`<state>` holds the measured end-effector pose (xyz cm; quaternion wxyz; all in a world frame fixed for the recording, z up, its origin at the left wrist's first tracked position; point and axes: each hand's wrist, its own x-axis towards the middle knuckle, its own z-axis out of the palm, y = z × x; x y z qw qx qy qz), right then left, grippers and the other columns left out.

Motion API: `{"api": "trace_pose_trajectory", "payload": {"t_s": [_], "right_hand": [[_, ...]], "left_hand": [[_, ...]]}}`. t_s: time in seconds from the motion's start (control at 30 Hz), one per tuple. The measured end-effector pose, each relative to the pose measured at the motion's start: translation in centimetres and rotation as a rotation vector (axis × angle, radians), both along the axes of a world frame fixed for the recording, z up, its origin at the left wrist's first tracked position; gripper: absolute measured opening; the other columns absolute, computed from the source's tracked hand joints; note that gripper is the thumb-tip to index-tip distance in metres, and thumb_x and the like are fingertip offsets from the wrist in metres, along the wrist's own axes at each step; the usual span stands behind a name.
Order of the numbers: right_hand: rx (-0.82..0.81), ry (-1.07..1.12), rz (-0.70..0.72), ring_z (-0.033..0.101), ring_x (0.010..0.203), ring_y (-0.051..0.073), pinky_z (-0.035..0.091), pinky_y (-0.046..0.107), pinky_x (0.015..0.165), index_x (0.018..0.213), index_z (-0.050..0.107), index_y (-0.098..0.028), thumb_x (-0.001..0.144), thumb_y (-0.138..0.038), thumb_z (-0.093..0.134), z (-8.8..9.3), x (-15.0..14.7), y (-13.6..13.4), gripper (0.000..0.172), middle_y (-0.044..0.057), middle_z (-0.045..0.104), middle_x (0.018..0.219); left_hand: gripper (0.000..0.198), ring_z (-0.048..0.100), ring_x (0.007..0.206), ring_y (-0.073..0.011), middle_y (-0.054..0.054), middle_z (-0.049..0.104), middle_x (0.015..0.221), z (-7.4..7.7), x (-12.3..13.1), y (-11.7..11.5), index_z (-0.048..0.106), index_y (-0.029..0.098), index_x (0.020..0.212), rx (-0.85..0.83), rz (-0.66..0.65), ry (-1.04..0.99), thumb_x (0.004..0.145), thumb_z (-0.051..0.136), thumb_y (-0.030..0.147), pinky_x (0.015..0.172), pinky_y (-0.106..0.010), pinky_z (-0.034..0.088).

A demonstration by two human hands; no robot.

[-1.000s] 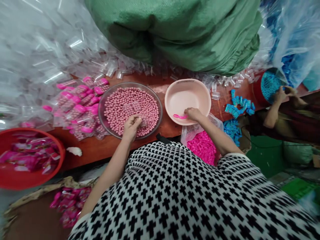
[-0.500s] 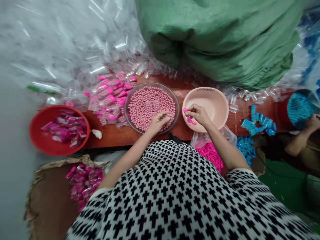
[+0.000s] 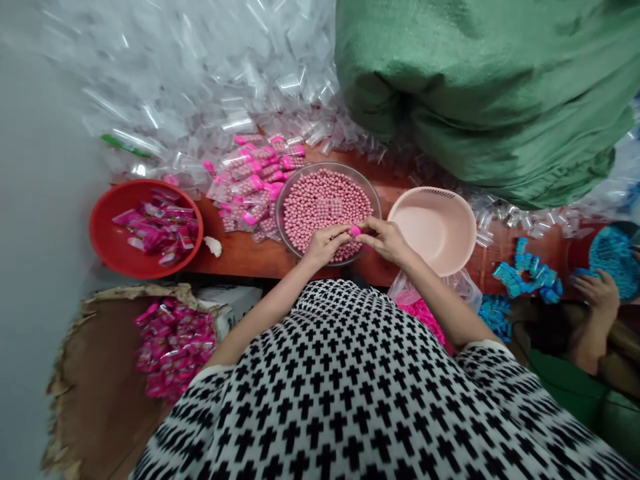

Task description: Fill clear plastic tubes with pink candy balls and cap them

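Observation:
A clear glass bowl (image 3: pixel 296 183) full of pale pink beads (image 3: pixel 320 200) sits on the brown table. My left hand (image 3: pixel 325 243) is closed over the bowl's near side, gripping a small clear container that I can barely see. My right hand (image 3: pixel 383 238) pinches a bright pink cap (image 3: pixel 355 231) against it; the two hands meet over the bowl's near rim. An empty pink plastic basin (image 3: pixel 435 227) stands just right of my right hand. A bag of bright pink caps (image 3: pixel 425 313) lies below the table edge beside my right forearm.
Filled pink-capped containers (image 3: pixel 253 180) pile left of the bowl. A red bowl (image 3: pixel 107 250) of pink packets stands at far left, more packets (image 3: pixel 173 343) on a lower surface. Clear empty containers (image 3: pixel 210 87) heap behind; a green sack (image 3: pixel 490 87) looms at back right. Another person's hand (image 3: pixel 595 293) works blue pieces (image 3: pixel 530 277).
My right hand left the pink basin with a pink cap and moved left to meet my left hand over the bead bowl. The view has swung left.

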<state>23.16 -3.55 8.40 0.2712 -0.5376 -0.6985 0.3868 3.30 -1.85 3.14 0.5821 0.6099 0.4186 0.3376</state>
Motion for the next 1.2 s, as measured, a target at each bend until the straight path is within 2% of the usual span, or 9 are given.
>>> {"api": "trace_pose_trajectory", "payload": {"t_s": [0.13,0.33,0.43,0.6,0.7,0.87,0.97,1.03,1.2], "right_hand": [[0.081,-0.164,0.092,0.058,0.071,0.015,0.04,0.024,0.065,0.086,0.06,-0.018,0.093,-0.04,0.053,0.6,-0.8,-0.3,0.024,0.005,0.066,0.081],[0.158,-0.305,0.187,0.052,0.063,0.015,0.033,0.026,0.059,0.082,0.055,-0.019,0.094,-0.039,0.05,-0.4,-1.3,-0.4,0.024,0.004,0.062,0.073],[0.147,-0.226,0.158,0.054,0.066,0.015,0.037,0.026,0.061,0.084,0.056,-0.019,0.093,-0.043,0.052,-0.5,-1.2,-0.4,0.026,0.004,0.062,0.075],[0.08,0.04,0.081,0.061,0.079,0.016,0.046,0.027,0.071,0.097,0.06,-0.02,0.09,-0.048,0.057,-0.1,-1.1,-0.3,0.029,0.003,0.066,0.087],[0.142,0.008,0.088,0.058,0.077,0.016,0.045,0.028,0.07,0.091,0.059,-0.02,0.092,-0.043,0.056,-0.1,-1.4,-0.1,0.024,0.003,0.063,0.082],[0.229,-0.093,0.128,0.053,0.074,0.017,0.042,0.031,0.071,0.085,0.057,-0.02,0.094,-0.035,0.05,-0.9,-2.0,0.5,0.019,0.005,0.057,0.076],[0.184,-0.069,0.093,0.054,0.076,0.019,0.045,0.033,0.074,0.088,0.061,-0.021,0.094,-0.039,0.05,-1.5,-2.5,1.2,0.022,0.006,0.06,0.078],[0.128,0.002,0.021,0.057,0.08,0.02,0.047,0.035,0.078,0.095,0.065,-0.022,0.093,-0.043,0.051,-1.9,-3.0,1.9,0.025,0.007,0.063,0.084],[-0.19,0.423,-0.186,0.063,0.098,0.023,0.049,0.04,0.09,0.112,0.067,-0.026,0.085,-0.063,0.055,-1.9,-3.5,3.3,0.047,0.007,0.069,0.101]], "left_hand": [[0.036,0.069,0.097,-0.0208,-0.008,0.074,0.106,0.5,-0.7,-0.1,0.074,0.019,0.106,0.109,-0.035,0.056,0.087,0.059,0.045,0.088,-0.032,0.053],[0.027,0.07,0.084,-0.0183,-0.006,0.075,0.091,1.2,-1.3,0.3,0.076,0.022,0.1,0.285,-0.122,0.274,0.09,0.057,0.038,0.077,-0.027,0.051],[0.028,0.069,0.08,-0.0174,-0.006,0.075,0.088,1.8,-1.6,0.3,0.076,0.02,0.1,0.252,-0.145,0.242,0.09,0.056,0.036,0.072,-0.026,0.05],[0.033,0.07,0.084,-0.0177,-0.005,0.075,0.099,2.5,-1.6,0.1,0.074,0.019,0.107,0.151,-0.09,0.083,0.089,0.056,0.042,0.075,-0.026,0.053],[0.028,0.071,0.084,-0.0175,-0.004,0.076,0.096,2.1,-1.5,0.6,0.076,0.021,0.102,0.214,-0.107,0.08,0.089,0.057,0.038,0.076,-0.026,0.053],[0.023,0.071,0.086,-0.0185,-0.004,0.076,0.094,0.5,-1.1,1.7,0.076,0.023,0.096,0.262,-0.073,0.074,0.087,0.058,0.033,0.08,-0.028,0.054],[0.023,0.071,0.091,-0.02,-0.005,0.075,0.098,-0.2,-0.8,2.0,0.076,0.023,0.096,0.153,-0.044,0.052,0.085,0.06,0.036,0.084,-0.031,0.054],[0.027,0.07,0.091,-0.0209,-0.005,0.075,0.1,-0.4,-0.7,2.0,0.075,0.021,0.097,0.002,0.011,-0.023,0.083,0.062,0.04,0.085,-0.033,0.055],[0.048,0.069,0.08,-0.0187,-0.006,0.073,0.103,-0.3,-1.2,2.3,0.069,0.016,0.111,-0.451,0.184,-0.359,0.076,0.07,0.048,0.071,-0.034,0.06]]}}
